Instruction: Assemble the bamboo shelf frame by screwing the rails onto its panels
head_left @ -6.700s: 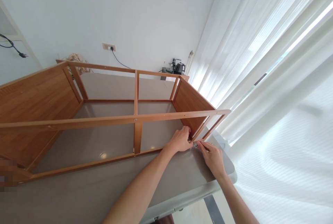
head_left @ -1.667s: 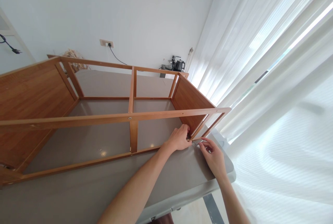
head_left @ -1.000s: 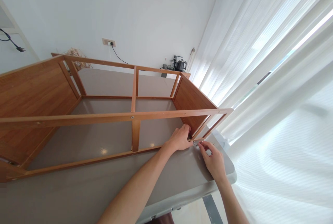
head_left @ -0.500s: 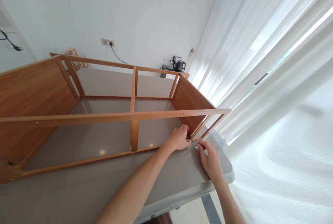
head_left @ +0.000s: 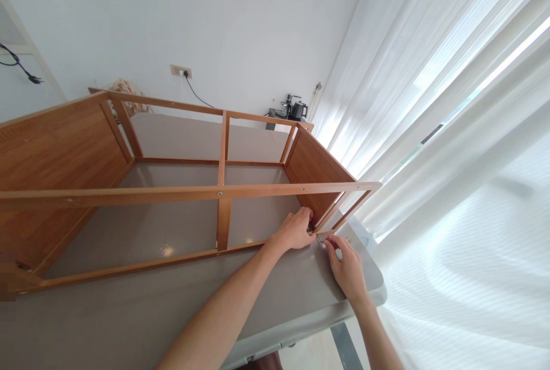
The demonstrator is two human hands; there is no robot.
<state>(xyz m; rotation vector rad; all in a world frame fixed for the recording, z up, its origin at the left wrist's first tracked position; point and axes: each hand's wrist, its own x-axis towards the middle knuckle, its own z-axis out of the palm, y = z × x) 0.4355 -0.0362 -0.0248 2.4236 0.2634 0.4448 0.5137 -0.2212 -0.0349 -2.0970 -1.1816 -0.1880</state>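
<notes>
A brown wooden frame (head_left: 262, 191) with solid end panels lies on its side on the grey-topped table (head_left: 180, 313). My left hand (head_left: 297, 228) is closed around the frame's lower front rail near its right corner; the fingertips reach inside, partly hidden. Just right of it, my right hand (head_left: 346, 264) pinches a thin, dark metal hex key (head_left: 319, 239) between thumb and fingers. The key's far end meets the rail beside my left hand. Several small screws (head_left: 348, 240) lie on the tabletop behind my right hand.
White curtains (head_left: 451, 101) hang along the right, close to the table's corner. A black kettle (head_left: 299, 110) stands on a small stand by the back wall. Near the wall socket (head_left: 181, 71) runs a black cord. The wooden end panel (head_left: 64, 158) rises at the left.
My right hand's fingers have shifted very slightly left with the hex key. My left hand stays on the rail, and the camera view has moved a little.
</notes>
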